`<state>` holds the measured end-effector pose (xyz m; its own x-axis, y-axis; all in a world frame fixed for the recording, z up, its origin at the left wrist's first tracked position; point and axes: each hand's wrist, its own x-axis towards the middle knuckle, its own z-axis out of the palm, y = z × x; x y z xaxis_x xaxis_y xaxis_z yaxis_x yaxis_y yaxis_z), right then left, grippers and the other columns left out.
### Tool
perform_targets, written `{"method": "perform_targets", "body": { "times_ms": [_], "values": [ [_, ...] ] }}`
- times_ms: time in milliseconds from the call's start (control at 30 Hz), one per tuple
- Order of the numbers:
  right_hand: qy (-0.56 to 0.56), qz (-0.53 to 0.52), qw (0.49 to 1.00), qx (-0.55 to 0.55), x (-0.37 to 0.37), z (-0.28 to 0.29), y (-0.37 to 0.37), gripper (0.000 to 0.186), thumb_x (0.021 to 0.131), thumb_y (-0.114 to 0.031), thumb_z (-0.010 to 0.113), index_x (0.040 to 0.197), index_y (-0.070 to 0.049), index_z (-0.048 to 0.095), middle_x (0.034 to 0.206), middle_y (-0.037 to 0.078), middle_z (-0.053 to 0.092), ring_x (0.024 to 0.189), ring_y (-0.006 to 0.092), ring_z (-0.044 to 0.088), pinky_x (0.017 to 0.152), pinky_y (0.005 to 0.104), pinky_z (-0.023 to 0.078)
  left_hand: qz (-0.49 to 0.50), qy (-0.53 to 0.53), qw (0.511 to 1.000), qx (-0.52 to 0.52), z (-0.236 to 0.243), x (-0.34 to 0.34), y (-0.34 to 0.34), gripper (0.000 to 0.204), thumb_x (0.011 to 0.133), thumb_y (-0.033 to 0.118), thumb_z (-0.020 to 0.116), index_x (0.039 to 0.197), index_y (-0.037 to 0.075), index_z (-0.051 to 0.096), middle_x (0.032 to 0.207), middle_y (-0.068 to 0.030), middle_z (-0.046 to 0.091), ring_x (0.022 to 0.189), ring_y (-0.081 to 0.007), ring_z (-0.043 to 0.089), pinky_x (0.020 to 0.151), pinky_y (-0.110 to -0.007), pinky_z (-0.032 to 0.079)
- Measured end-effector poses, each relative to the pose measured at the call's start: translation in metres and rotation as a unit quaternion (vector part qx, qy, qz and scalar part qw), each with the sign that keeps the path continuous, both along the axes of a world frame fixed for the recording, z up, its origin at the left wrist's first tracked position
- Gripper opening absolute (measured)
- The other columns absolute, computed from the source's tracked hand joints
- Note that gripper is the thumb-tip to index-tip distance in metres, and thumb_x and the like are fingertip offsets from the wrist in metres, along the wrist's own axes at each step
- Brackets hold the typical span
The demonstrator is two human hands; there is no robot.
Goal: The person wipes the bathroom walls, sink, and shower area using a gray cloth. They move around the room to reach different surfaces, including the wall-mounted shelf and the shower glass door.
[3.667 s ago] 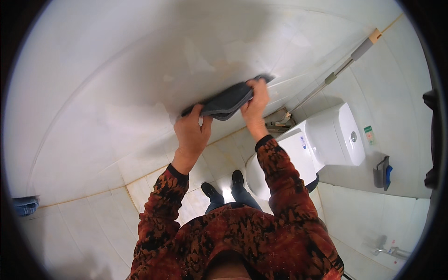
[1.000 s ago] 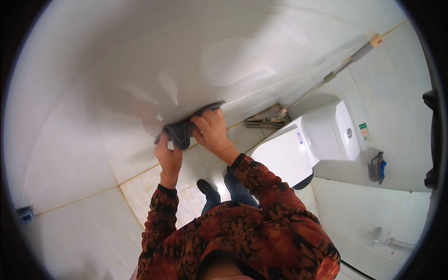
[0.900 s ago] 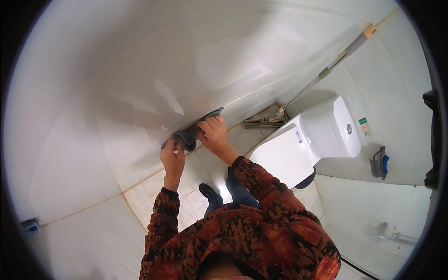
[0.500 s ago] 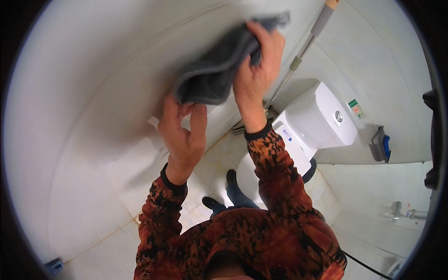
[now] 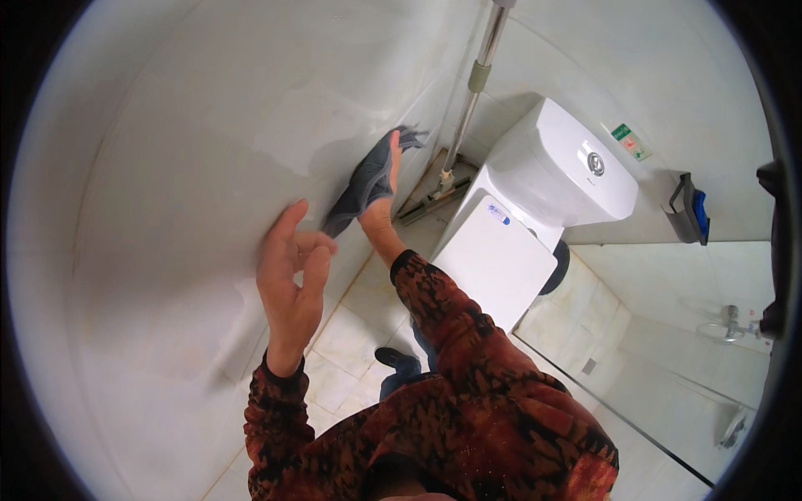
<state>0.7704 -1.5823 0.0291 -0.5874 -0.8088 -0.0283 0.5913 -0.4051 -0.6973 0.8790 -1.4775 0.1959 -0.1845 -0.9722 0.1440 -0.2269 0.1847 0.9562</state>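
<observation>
My right hand (image 5: pixel 380 219) presses a dark grey cloth (image 5: pixel 364 185) against the pale tiled wall (image 5: pixel 209 150). Its thumb lies along the cloth's right side, while the other fingers are covered by the fabric. The cloth is bunched, with one ragged end sticking out past the thumb. Lower and to the left, my left hand (image 5: pixel 288 288) is held up close to the wall with its fingers apart and slightly bent. Nothing is in it, and its fingertips are a little blurred.
A white toilet (image 5: pixel 501 267) with its lid down stands to the right. Between it and the wall, a long-handled mop (image 5: pixel 464 117) leans in the corner. A grey holder (image 5: pixel 685 209) with something blue hangs on the far wall. A glass panel's dark edge (image 5: pixel 618 417) runs at lower right.
Both hands held the cloth before; my left hand has let go. My right hand has carried the cloth down onto the wall. The view has shifted too.
</observation>
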Motion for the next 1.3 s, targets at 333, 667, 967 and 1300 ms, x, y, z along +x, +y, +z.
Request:
{"method": "perform_targets", "body": {
  "times_ms": [333,667,967,1300],
  "values": [
    [0.264,-0.127,0.956,0.015,-0.122,0.025,-0.118,0.047,0.094,-0.018,0.039,0.137,0.0,0.031,0.136,0.019,0.039,0.126,0.0316,0.035,0.104,0.0325,0.025,-0.152,-0.138,0.978,-0.019,0.01,-0.003,-0.032,0.046,0.079,0.004,0.059,0.124,0.001,0.048,0.123,-0.0149,0.053,0.112,-0.0244,0.051,0.091,-0.034,0.042],
    [0.379,-0.211,0.9,-0.042,-0.19,-0.046,-0.185,0.039,0.093,-0.023,0.043,0.124,0.0,0.044,0.115,0.009,0.052,0.103,0.0222,0.048,0.092,0.0287,0.036,-0.235,-0.163,0.958,0.027,0.021,-0.002,-0.041,0.048,0.072,0.0,0.063,0.118,0.0,0.052,0.124,-0.0164,0.053,0.116,-0.0309,0.05,0.097,-0.037,0.039],
    [0.05,-0.082,0.974,0.204,-0.067,-0.147,-0.043,0.04,0.096,-0.032,0.041,0.126,-0.005,0.044,0.105,0.003,0.054,0.094,0.0167,0.052,0.088,0.027,0.04,-0.251,-0.167,0.953,0.03,0.016,-0.009,-0.046,0.046,0.07,0.001,0.064,0.115,-0.001,0.054,0.119,-0.0171,0.056,0.113,-0.0324,0.052,0.095,-0.038,0.04],
    [0.404,-0.061,0.912,0.03,-0.015,0.041,0.001,0.072,0.084,-0.04,0.044,0.14,0.001,0.022,0.138,0.018,0.026,0.127,0.039,0.019,0.104,0.0471,0.012,-0.299,-0.09,0.949,0.04,0.008,0.003,-0.045,0.025,0.07,0.0,0.066,0.095,0.001,0.06,0.089,-0.0102,0.064,0.082,-0.0244,0.061,0.074,-0.032,0.048]
  ]
}}
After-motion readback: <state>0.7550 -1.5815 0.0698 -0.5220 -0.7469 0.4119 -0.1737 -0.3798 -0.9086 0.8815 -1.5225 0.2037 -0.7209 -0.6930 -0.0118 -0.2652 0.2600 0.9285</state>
